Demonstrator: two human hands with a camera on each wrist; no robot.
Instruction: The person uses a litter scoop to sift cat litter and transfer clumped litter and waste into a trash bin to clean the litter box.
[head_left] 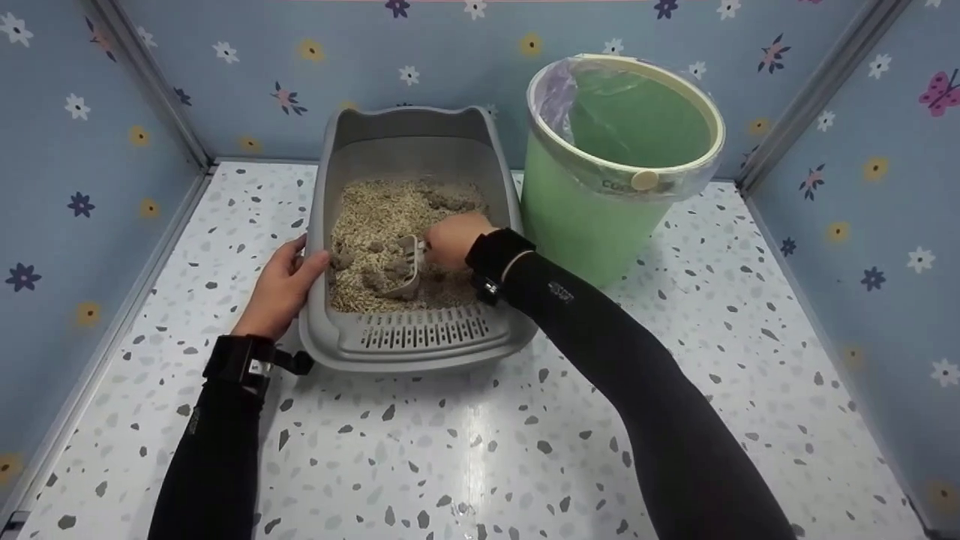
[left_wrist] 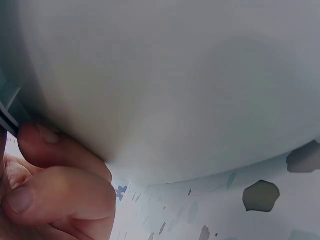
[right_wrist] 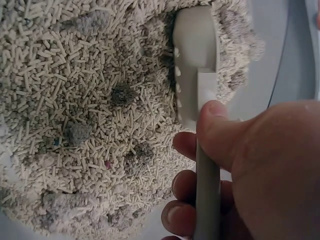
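Observation:
A grey litter box (head_left: 420, 360) stands on the floor, holding pellet litter (head_left: 382, 210) with several darker clumps. My left hand (head_left: 277, 289) grips its left rim, thumb on top and fingers curled beneath the edge in the left wrist view. Inside the box, my right hand (head_left: 456, 241) holds a light grey litter scoop (right_wrist: 195, 45); the thumb presses along the handle and the fingers wrap around it. The scoop's head lies in the litter toward the front, with clumps at its open side in the head view.
A green trash bin (head_left: 592, 217) with a clear liner stands close to the box's right side. Flower-patterned panels (head_left: 450, 75) enclose the back and both sides. Speckled white floor (head_left: 420, 450) extends in front.

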